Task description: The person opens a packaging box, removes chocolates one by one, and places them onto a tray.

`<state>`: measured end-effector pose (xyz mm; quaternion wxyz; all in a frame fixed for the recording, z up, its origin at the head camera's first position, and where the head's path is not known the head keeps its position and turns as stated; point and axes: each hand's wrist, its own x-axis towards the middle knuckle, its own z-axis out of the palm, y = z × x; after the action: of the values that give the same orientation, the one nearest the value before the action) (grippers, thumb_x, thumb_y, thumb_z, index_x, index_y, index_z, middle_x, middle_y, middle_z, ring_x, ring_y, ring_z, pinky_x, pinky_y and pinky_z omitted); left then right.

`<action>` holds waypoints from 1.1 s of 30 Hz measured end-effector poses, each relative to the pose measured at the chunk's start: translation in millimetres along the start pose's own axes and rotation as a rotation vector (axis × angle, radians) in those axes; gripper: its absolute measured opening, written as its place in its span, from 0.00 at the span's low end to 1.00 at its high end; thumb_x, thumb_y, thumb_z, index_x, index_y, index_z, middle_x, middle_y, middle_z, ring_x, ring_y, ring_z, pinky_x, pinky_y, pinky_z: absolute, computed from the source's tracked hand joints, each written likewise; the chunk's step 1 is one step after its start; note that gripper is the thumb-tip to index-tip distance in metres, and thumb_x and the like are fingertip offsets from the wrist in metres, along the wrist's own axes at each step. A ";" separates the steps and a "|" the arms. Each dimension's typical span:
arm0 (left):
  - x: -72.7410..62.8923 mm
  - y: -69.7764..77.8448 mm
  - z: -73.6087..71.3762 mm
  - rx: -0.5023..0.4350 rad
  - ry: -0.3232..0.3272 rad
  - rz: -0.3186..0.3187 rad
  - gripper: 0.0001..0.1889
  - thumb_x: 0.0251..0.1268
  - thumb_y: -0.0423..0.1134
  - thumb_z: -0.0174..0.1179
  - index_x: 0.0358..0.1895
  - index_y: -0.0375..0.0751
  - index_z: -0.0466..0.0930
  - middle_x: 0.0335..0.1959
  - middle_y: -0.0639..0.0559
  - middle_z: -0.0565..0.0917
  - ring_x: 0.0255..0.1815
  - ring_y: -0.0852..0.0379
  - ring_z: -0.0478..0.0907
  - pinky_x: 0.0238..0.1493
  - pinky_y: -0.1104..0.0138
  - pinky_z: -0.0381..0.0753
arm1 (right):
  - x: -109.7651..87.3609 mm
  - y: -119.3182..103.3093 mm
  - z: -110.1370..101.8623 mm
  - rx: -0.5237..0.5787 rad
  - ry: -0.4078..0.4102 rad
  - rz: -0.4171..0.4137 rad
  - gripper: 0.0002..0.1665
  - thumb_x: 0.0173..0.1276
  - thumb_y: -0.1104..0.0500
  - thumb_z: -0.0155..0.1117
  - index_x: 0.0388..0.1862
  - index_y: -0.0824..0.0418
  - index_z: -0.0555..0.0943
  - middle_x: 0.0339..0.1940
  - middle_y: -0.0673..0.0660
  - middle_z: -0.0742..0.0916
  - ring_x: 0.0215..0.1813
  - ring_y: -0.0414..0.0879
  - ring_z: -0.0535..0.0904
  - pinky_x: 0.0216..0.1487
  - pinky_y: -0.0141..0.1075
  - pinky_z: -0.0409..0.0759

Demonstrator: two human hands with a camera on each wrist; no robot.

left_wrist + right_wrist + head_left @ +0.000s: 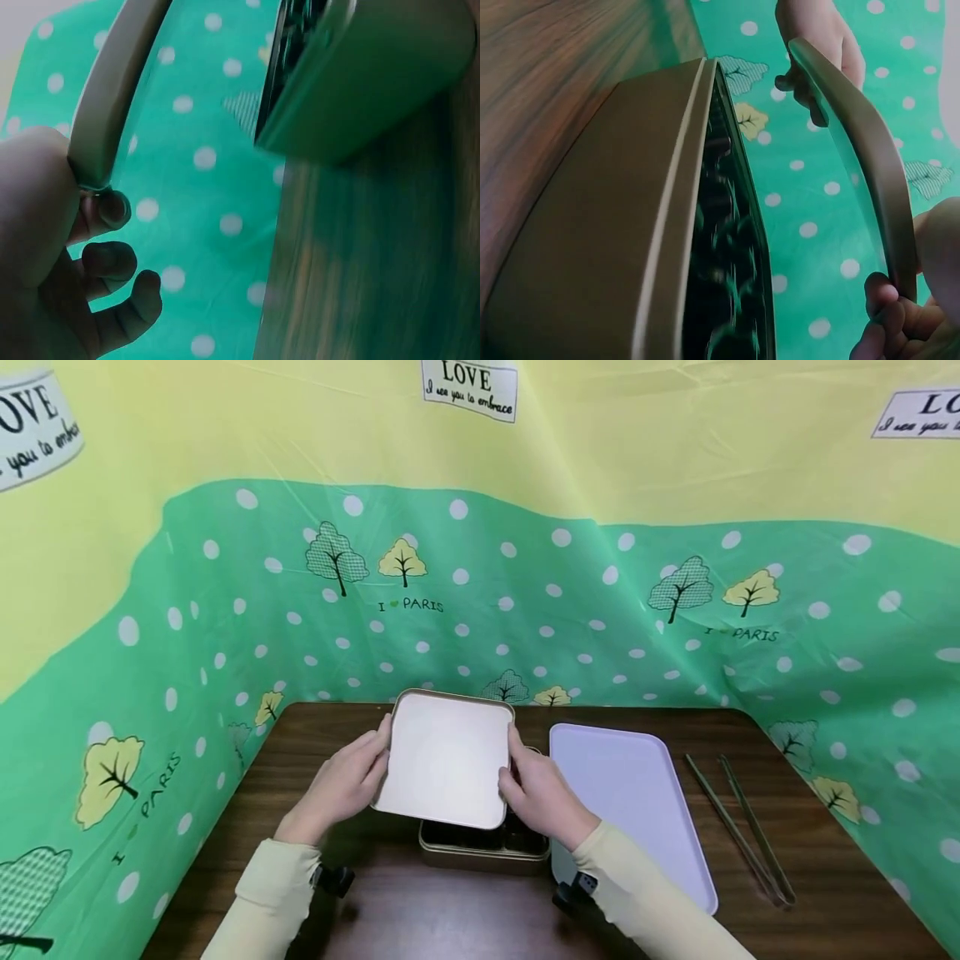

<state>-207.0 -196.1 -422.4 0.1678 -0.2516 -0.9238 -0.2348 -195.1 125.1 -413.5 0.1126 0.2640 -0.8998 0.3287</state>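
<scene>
A square lid (447, 760) with a white face and brownish rim is held up, tilted, between both hands. My left hand (341, 783) grips its left edge, and my right hand (549, 792) pinches the right edge, thumb on the white face. Below it on the table stands a brown metal box (483, 858), open at the top and partly hidden by the lid. In the right wrist view, dark glossy shapes (731, 262) fill the box; their kind is unclear. A gap separates the lid (116, 97) from the box (390, 90) in the left wrist view.
A pale purple tray (622, 777) lies right of the box, partly under my right forearm. Farther right are metal tongs (757, 847), their tips pointing away. The dark wooden table (330, 735) meets a green and yellow printed cloth (480, 585) at the back and sides.
</scene>
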 end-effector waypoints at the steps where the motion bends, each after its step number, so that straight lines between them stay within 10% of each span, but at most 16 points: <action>1: -0.3 -4.7 -2.1 0.013 -0.014 -0.003 0.29 0.82 0.32 0.51 0.81 0.31 0.60 0.57 0.44 0.85 0.43 0.53 0.82 0.38 0.58 0.81 | 3.7 -2.4 2.8 -0.007 -0.005 0.002 0.41 0.77 0.66 0.55 0.82 0.78 0.52 0.17 0.43 0.73 0.17 0.33 0.62 0.24 0.33 0.70; 14: -2.7 -63.1 -28.1 -0.040 -0.218 -0.111 0.31 0.85 0.33 0.49 0.84 0.33 0.53 0.68 0.35 0.78 0.70 0.36 0.75 0.65 0.43 0.77 | 48.1 -30.9 42.9 -0.013 -0.089 0.007 0.42 0.77 0.64 0.54 0.80 0.83 0.50 0.15 0.49 0.74 0.12 0.38 0.63 0.24 0.36 0.74; 22: -8.2 -81.9 -39.9 0.073 -0.298 -0.209 0.31 0.82 0.30 0.48 0.83 0.34 0.56 0.33 0.53 0.76 0.43 0.50 0.76 0.45 0.55 0.73 | 65.3 -54.6 77.2 -0.016 -0.220 0.076 0.40 0.81 0.60 0.52 0.79 0.84 0.51 0.12 0.45 0.71 0.15 0.39 0.65 0.31 0.38 0.80; 27: -13.0 -89.3 -37.1 0.107 -0.351 -0.262 0.34 0.75 0.26 0.46 0.84 0.35 0.55 0.32 0.53 0.74 0.41 0.51 0.74 0.43 0.56 0.71 | 72.5 -67.7 91.9 -0.076 -0.297 0.146 0.37 0.79 0.63 0.52 0.76 0.86 0.57 0.14 0.54 0.79 0.14 0.42 0.65 0.27 0.36 0.77; 31: -17.9 -93.8 -29.8 0.129 -0.365 -0.271 0.36 0.71 0.25 0.48 0.83 0.35 0.56 0.34 0.50 0.76 0.40 0.50 0.74 0.41 0.55 0.70 | 77.4 -74.9 100.1 -0.193 -0.352 0.154 0.15 0.74 0.66 0.56 0.49 0.78 0.82 0.28 0.61 0.84 0.23 0.44 0.68 0.32 0.34 0.77; 33: -20.3 -95.4 -25.5 0.144 -0.367 -0.277 0.37 0.69 0.25 0.48 0.83 0.35 0.57 0.40 0.47 0.81 0.42 0.50 0.76 0.42 0.56 0.72 | 79.7 -77.7 103.6 -0.218 -0.403 0.175 0.14 0.74 0.67 0.57 0.26 0.67 0.79 0.23 0.55 0.79 0.23 0.44 0.64 0.28 0.34 0.73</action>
<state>-237.4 -289.9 -443.1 -0.0192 -0.1482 -0.9789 -0.1395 -222.1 -24.3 -420.8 -0.0705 0.2314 -0.9536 0.1790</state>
